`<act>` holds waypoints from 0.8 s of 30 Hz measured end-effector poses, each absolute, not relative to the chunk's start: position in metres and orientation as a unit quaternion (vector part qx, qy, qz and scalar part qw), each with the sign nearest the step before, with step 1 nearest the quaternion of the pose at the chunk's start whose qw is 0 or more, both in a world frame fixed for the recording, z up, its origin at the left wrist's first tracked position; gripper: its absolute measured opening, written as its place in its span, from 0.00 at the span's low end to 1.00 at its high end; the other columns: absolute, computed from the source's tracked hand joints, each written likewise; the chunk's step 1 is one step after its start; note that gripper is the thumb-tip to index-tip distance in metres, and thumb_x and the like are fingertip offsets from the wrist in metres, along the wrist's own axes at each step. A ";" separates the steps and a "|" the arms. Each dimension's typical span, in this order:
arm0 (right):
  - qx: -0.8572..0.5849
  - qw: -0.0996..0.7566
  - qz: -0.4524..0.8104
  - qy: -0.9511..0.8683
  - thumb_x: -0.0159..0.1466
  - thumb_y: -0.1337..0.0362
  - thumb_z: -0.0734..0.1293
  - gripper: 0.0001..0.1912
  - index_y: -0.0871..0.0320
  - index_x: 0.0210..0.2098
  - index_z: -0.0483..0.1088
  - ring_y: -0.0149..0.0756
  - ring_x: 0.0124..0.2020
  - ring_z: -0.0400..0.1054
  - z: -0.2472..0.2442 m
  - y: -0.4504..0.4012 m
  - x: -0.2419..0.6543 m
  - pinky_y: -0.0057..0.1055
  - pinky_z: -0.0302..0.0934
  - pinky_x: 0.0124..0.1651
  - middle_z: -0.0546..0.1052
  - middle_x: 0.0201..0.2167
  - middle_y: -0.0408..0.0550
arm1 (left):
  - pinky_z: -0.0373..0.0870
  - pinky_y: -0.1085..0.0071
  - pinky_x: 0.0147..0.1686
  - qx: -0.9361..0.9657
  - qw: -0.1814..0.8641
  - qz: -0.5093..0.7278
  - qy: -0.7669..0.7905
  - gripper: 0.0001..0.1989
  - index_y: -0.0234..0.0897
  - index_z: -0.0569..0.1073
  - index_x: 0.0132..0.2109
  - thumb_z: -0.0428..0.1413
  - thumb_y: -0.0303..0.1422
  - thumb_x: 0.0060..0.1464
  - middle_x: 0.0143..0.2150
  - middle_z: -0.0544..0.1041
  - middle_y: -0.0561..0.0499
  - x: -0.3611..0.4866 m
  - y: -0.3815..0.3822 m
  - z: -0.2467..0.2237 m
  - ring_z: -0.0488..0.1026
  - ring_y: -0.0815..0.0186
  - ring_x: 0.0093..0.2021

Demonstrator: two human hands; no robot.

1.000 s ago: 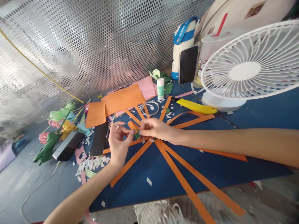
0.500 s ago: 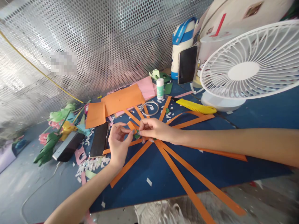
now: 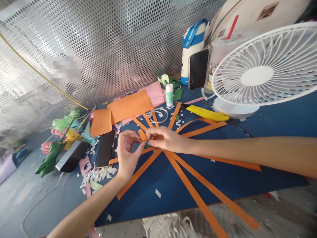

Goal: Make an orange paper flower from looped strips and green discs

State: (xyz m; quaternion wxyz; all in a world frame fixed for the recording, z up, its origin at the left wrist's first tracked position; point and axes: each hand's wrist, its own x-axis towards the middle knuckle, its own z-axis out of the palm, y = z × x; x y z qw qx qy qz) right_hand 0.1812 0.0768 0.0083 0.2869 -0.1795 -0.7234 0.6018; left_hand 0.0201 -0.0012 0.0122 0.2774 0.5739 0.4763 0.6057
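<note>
- Two bare hands are meeting near the hub of several long, flat orange paper strips [image 3: 195, 191] that are fanning out over the blue worktop [image 3: 138, 201].
- The strips are looking already cut and laid out, reaching towards 1, 2, 4, 5, 8 and 11 o'clock; their outer ends are lying loose. Work at the hub is seemingly partway along; how much is remaining, the view isn't showing.
- A small dark-green piece [image 3: 147, 144] is sitting at the fingertips, with a short orange paper tab [image 3: 142, 135] rising just beyond, towards 11 o'clock.
- The right hand [image 3: 169, 140] is pinching the green piece, thumb and forefinger closing on it, its forearm coming in almost level from 3 o'clock.
- The left hand [image 3: 127, 152] is curling half open, thumb tip pointing towards 2 o'clock and touching near the piece; whether it is gripping anything, I cannot tell. Its forearm is slanting up from 7 o'clock.
- A yellow plastic cutter [image 3: 208, 113] is resting towards 2 o'clock, a white-and-green glue stick [image 3: 169, 96] is standing at 12.
</note>
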 end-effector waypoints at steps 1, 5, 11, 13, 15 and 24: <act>-0.182 0.292 0.592 -0.729 0.61 0.63 0.65 0.08 0.56 0.28 0.63 0.29 0.22 0.68 0.008 0.076 0.182 0.28 0.62 0.28 0.68 0.20 0.37 | 0.70 0.74 0.39 0.571 0.291 0.599 0.480 0.16 0.39 0.66 0.43 0.63 0.24 0.50 0.34 0.72 0.56 0.020 -0.002 0.012 0.73 0.71 0.35; -0.189 0.297 0.519 -0.779 0.63 0.63 0.64 0.05 0.57 0.30 0.66 0.30 0.24 0.69 0.008 0.077 0.184 0.28 0.61 0.29 0.70 0.22 0.40 | 0.70 0.74 0.39 0.560 0.304 0.578 0.510 0.18 0.40 0.66 0.45 0.63 0.25 0.51 0.27 0.72 0.58 0.018 -0.003 0.012 0.73 0.70 0.33; -0.221 0.289 0.335 -0.869 0.64 0.64 0.62 0.09 0.58 0.38 0.75 0.32 0.29 0.70 0.023 0.099 0.197 0.29 0.58 0.32 0.79 0.31 0.46 | 0.72 0.73 0.39 0.527 0.320 0.592 0.520 0.19 0.41 0.66 0.47 0.65 0.30 0.51 0.26 0.71 0.60 0.011 0.001 0.014 0.75 0.70 0.31; -0.254 0.312 0.321 -0.857 0.65 0.66 0.61 0.11 0.58 0.39 0.75 0.32 0.31 0.71 0.033 0.111 0.203 0.29 0.58 0.32 0.80 0.32 0.47 | 0.73 0.73 0.38 0.525 0.320 0.605 0.506 0.19 0.40 0.66 0.48 0.65 0.31 0.52 0.26 0.72 0.59 0.009 0.003 0.016 0.75 0.70 0.30; -0.271 0.327 0.320 -0.847 0.65 0.68 0.60 0.11 0.59 0.40 0.75 0.31 0.31 0.72 0.041 0.123 0.207 0.28 0.58 0.31 0.80 0.35 0.47 | 0.73 0.73 0.37 0.526 0.316 0.620 0.489 0.18 0.39 0.67 0.48 0.65 0.32 0.52 0.27 0.72 0.58 0.007 0.006 0.018 0.75 0.70 0.29; -0.313 0.187 0.244 -0.899 0.66 0.65 0.65 0.12 0.59 0.49 0.70 0.39 0.44 0.73 0.036 0.155 0.152 0.28 0.58 0.35 0.79 0.47 0.51 | 0.75 0.70 0.41 0.535 0.338 0.605 0.484 0.18 0.38 0.70 0.48 0.65 0.33 0.52 0.34 0.77 0.52 0.002 0.010 0.016 0.76 0.68 0.34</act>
